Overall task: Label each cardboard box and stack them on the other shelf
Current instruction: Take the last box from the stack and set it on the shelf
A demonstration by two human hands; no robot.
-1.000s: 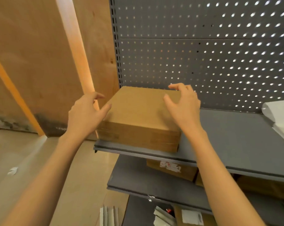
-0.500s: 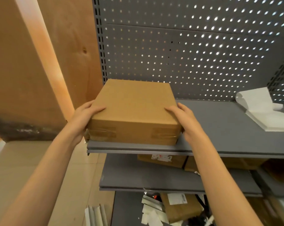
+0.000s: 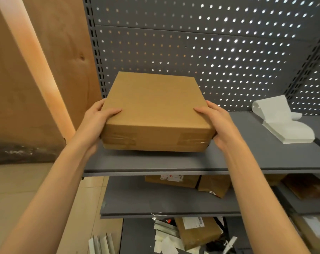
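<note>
A plain brown cardboard box (image 3: 155, 107), taped along its front face, is held a little above the top grey shelf (image 3: 174, 162), its front edge raised off the surface. My left hand (image 3: 96, 121) grips its left side with the thumb on top. My right hand (image 3: 218, 123) grips its right side, thumb on the lid as well. No label shows on the box's visible faces.
A stack of white label sheets (image 3: 284, 123) lies at the shelf's right. Labelled boxes (image 3: 172, 180) sit on the middle shelf (image 3: 155, 202), more boxes and white scraps (image 3: 196, 233) below. A perforated grey back panel (image 3: 210, 52) stands behind; a wooden board (image 3: 36, 70) stands to the left.
Both hands moved from the box's top and far side to its left and right sides, took hold, and drew it toward me, lifting its front off the shelf.
</note>
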